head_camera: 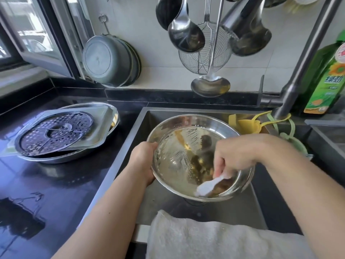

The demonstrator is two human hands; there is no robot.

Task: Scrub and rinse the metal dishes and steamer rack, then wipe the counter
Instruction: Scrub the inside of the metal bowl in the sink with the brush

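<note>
2 hands (143, 161), 1 bowl (186, 146), 1 cloth (211, 185)

- Two forearms enter from the bottom edge, both bare as far as the frame shows; no sleeve or cuff is in view.
- Left hand (144, 161): no ring, watch or glove to be seen; its fingers are mostly hidden.
- Right hand (235, 156): likewise bare, wrist unadorned, with blurred fingers (219, 165).
- Nothing worn is visible anywhere on either arm.
</note>
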